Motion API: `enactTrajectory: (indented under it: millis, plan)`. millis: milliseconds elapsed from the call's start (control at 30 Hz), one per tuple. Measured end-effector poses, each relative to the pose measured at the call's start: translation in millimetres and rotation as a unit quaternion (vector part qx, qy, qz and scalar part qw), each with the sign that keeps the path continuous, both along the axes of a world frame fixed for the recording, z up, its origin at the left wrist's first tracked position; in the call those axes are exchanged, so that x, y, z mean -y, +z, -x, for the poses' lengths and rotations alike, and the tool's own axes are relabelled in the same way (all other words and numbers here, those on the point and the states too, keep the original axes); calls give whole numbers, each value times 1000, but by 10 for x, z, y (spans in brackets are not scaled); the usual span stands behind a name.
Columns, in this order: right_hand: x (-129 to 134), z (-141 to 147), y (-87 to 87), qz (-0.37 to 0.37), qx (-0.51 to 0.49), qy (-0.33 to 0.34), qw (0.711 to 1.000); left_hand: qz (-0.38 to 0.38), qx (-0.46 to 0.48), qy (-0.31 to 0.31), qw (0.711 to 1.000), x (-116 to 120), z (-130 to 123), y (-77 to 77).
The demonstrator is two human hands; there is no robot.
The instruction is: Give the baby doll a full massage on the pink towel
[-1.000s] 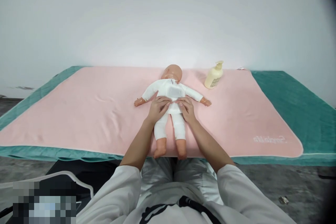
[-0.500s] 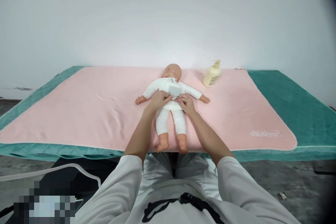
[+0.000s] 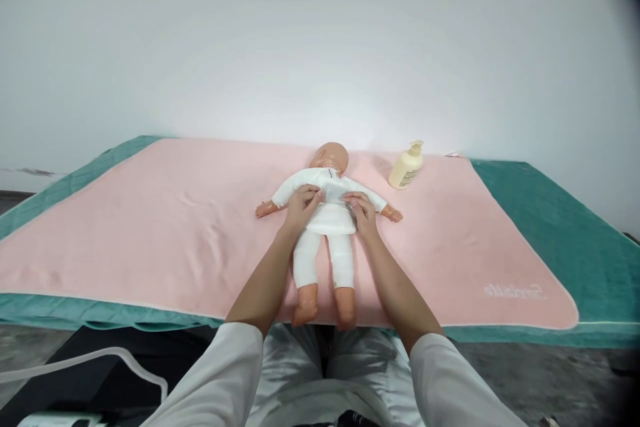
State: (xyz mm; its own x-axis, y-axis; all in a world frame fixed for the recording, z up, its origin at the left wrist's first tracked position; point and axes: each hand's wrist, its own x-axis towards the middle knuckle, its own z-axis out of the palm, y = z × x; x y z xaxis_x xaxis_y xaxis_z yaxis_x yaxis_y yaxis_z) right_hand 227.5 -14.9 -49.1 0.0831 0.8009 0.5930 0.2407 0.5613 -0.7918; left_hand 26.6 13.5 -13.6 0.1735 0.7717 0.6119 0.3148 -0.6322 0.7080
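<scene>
A baby doll (image 3: 334, 217) in white clothes lies on its back, head toward the wall and feet toward me. Across its chest is a pale grey piece of cloth (image 3: 333, 193). My left hand (image 3: 303, 205) pinches at the cloth's left edge, thumb and fingers together. At the opposite edge, my right hand (image 3: 362, 208) is closed in a similar pinch. Both hands rest against the doll's torso, with a short stretch of cloth between them. The fingertips partly cover the edges they touch.
Under the doll is a pink mat (image 3: 165, 227) on a green-covered table (image 3: 565, 220). A cream pump bottle (image 3: 407, 165) stands at the back right. The white wall (image 3: 320, 40) rises behind. At lower left, a pale tube (image 3: 75, 360) crosses a dark surface.
My two hands have moved slightly apart and a little up the doll's torso, and the grey cloth now lies between them. The whole view has shifted, so everything sits lower in the picture.
</scene>
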Motion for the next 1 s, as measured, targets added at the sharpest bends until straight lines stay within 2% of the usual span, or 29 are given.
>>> enactTrajectory:
  millis: [133,267,467,633,767,1000]
  plan:
    - [-25,-4,-4,-1,16,7,1000,18,-35,-14,999,-41,-23,-25]
    - [-38,-4,-35,15,57,6,998,17,-49,-9,999,-46,-22,-49]
    - [-39,6,-43,12,64,-4,998,20,-67,-3,998,-50,-23,-56]
    - [-35,6,0,-7,71,-13,997,-33,-62,3,998,-48,-31,-61]
    - [-88,-13,27,-20,91,-7,996,-60,-101,2,993,-38,-31,-46]
    - [-207,-45,8,-6,128,20,992,-26,-151,1,988,-77,-36,-56]
